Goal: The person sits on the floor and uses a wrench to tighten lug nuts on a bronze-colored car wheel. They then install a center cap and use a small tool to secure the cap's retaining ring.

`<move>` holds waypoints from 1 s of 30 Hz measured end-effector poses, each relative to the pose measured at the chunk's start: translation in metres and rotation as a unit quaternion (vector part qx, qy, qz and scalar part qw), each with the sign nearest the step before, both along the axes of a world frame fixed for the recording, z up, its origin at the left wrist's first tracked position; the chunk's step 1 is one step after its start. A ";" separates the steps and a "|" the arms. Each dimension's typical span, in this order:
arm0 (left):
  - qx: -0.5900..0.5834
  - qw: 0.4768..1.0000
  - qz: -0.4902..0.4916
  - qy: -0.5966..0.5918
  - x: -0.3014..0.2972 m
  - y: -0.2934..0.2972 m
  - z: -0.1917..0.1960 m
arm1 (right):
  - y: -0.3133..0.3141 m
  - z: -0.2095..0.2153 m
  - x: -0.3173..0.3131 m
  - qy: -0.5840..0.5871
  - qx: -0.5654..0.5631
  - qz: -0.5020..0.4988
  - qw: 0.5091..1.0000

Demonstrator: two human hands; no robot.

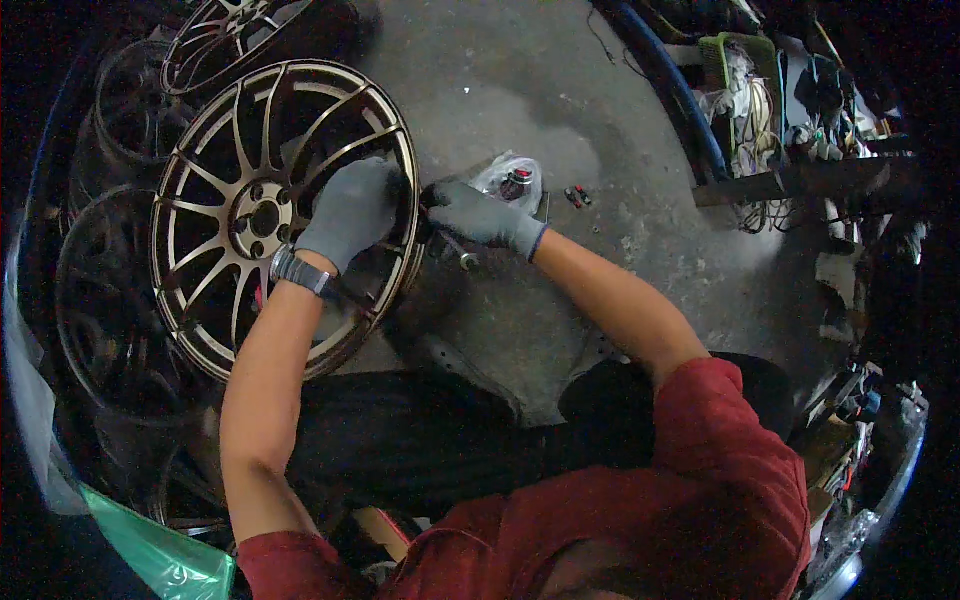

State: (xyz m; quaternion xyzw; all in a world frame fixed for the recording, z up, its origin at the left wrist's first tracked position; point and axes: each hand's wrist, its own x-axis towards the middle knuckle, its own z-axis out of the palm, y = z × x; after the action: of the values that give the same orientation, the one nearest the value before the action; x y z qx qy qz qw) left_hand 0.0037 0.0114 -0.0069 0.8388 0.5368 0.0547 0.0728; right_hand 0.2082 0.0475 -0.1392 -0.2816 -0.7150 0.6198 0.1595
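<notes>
A bronze multi-spoke alloy wheel stands tilted on the concrete floor in front of me. My left hand, in a grey glove with a watch at the wrist, presses on the wheel's right rim and spokes. My right hand, also gloved in grey, grips a slim metal tool against the rim's outer edge just right of the left hand. The tool's working end is hidden between the hands.
Several dark wheels are stacked behind and left of the bronze one. A clear plastic bag with a small can lies on the floor beside my right hand. A blue hose and cluttered wires fill the upper right. Green plastic lies at lower left.
</notes>
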 end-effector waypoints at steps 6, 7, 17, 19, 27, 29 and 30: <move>-0.050 0.997 0.013 0.049 0.007 0.006 0.009 | -0.009 0.009 -0.011 -0.034 -0.011 -0.037 0.999; -0.051 0.997 0.016 0.050 0.006 0.005 0.009 | -0.012 0.013 -0.012 -0.024 -0.008 -0.033 0.999; -0.054 0.998 0.034 0.029 0.012 0.002 0.019 | 0.000 0.032 0.003 0.018 -0.107 0.024 0.994; -0.074 0.995 0.043 0.044 0.012 0.001 0.019 | 0.000 0.062 0.015 0.030 -0.254 0.027 0.966; -0.003 1.000 -0.011 0.010 0.000 0.004 0.002 | 0.023 0.061 0.012 0.015 -0.192 0.084 0.978; 0.047 0.998 -0.031 0.009 0.010 0.006 0.004 | 0.044 0.041 0.015 0.027 -0.228 0.099 0.968; 0.071 0.997 -0.038 0.009 0.013 0.005 0.006 | 0.049 0.037 0.016 0.004 -0.176 0.114 0.978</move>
State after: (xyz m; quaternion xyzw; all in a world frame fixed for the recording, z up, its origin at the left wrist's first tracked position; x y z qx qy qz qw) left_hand 0.0170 0.0165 -0.0006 0.8623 0.4996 0.0822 0.0098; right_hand 0.2247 0.0965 -0.1023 -0.2196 -0.6213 0.7512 0.0389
